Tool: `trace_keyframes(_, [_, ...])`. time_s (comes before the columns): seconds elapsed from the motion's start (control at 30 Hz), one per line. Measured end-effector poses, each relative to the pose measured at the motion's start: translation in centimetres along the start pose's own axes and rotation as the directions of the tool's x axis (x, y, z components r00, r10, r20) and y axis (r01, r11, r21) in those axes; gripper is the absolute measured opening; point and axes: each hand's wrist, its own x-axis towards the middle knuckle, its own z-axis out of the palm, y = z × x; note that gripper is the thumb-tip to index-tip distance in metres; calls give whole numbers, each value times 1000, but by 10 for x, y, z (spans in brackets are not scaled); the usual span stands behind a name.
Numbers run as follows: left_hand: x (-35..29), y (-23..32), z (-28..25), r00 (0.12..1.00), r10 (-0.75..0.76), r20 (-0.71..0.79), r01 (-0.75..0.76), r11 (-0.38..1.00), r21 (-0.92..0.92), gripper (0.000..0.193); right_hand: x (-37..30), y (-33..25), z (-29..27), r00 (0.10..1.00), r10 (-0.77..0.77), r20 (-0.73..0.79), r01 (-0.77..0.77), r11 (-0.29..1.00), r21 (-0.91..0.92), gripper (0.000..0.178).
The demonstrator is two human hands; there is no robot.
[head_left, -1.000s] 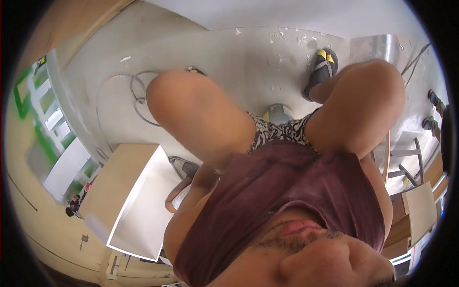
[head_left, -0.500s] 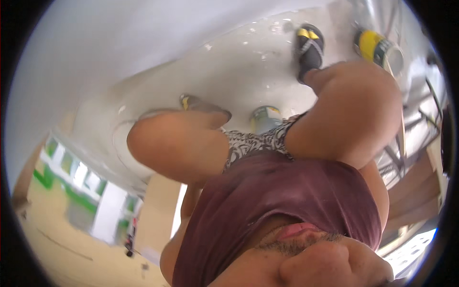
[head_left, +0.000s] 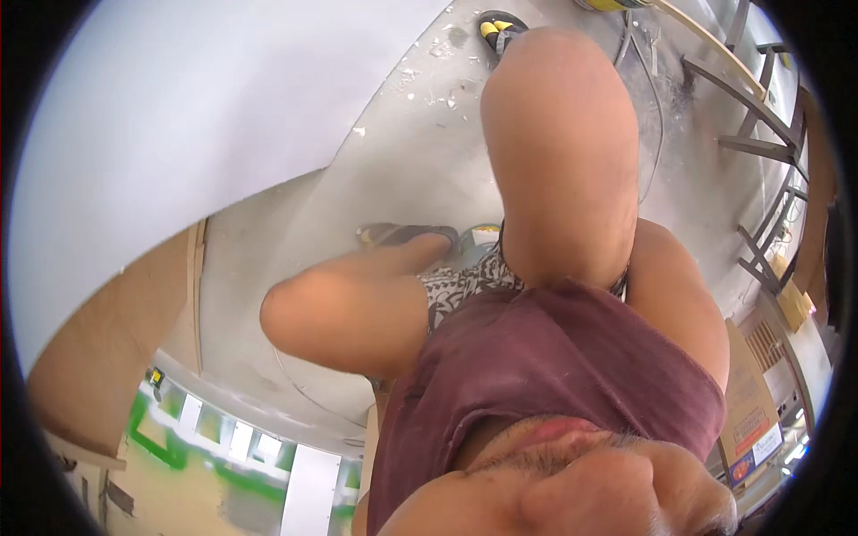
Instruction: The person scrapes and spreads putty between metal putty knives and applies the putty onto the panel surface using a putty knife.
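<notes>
Neither of my hands shows. My right arm (head_left: pixel 684 286) comes out beside the maroon shirt and passes behind my raised right leg, which hides its lower part. Only a sliver of my left arm (head_left: pixel 361 516) appears at the lower edge. A large smooth white surface (head_left: pixel 241 98) fills the upper left, in front of my knees. Just behind my legs stands a small bucket (head_left: pixel 485 236) with a yellow and white label, mostly covered by my shorts and thigh. What either hand touches or holds cannot be seen.
White flakes are scattered over the grey floor (head_left: pixel 402 170). A thin cable (head_left: pixel 660 125) lies on the right, near dark metal frames (head_left: pixel 755 147). Part of a yellow container (head_left: pixel 612 4) shows at the top. A brown wooden panel (head_left: pixel 116 339) stands left; a cardboard box (head_left: pixel 751 402) stands right.
My view and body have turned. The white surface looks sharper, with its lower edge showing. The yellow container has shifted to the top edge, and the wooden panel and cardboard box have come into view.
</notes>
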Motion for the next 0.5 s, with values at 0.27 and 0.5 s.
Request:
trace_keyframes(0.27, [-74, 37, -102, 959, 0, 284, 53, 983, -176, 53, 43, 26, -94, 918, 71, -391, 54, 952, 300, 54])
trace_keyframes(0.5, [-76, 98, -75, 867, -16, 498, 55, 996, -64, 64, 104, 65, -254, 937, 194, -291, 323, -162, 932, 60])
